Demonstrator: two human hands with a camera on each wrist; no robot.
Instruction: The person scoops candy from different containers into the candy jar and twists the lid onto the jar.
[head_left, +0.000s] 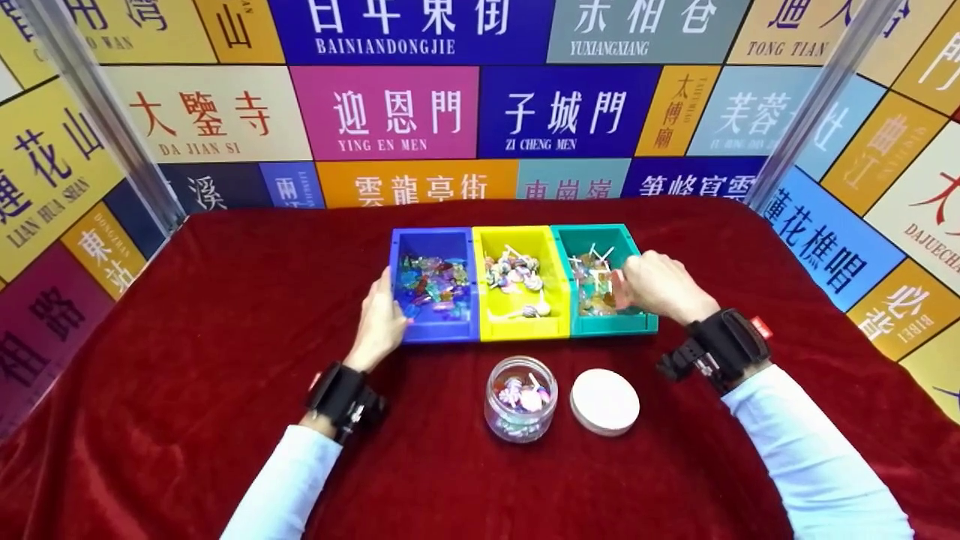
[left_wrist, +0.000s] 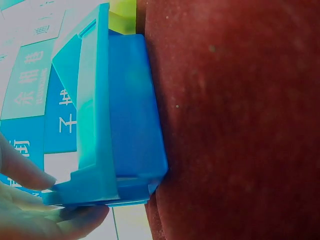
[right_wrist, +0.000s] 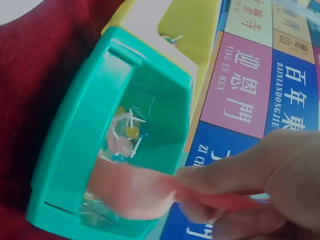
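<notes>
My left hand grips the left side of a blue bin, thumb and fingers at its rim in the left wrist view. That bin holds shiny, multicoloured translucent pieces. My right hand holds a pink scoop by its handle, with the scoop's bowl down inside the green bin. Round lollipops with white sticks lie in the green bin, partly hidden behind the scoop. Between the two bins stands a yellow bin with swirled lollipops in it.
In front of the bins stands an uncapped clear jar with some swirled candies inside. Its right-hand neighbour is a round white lid, lying flat. Dark red cloth covers the table, and signboard panels rise behind it.
</notes>
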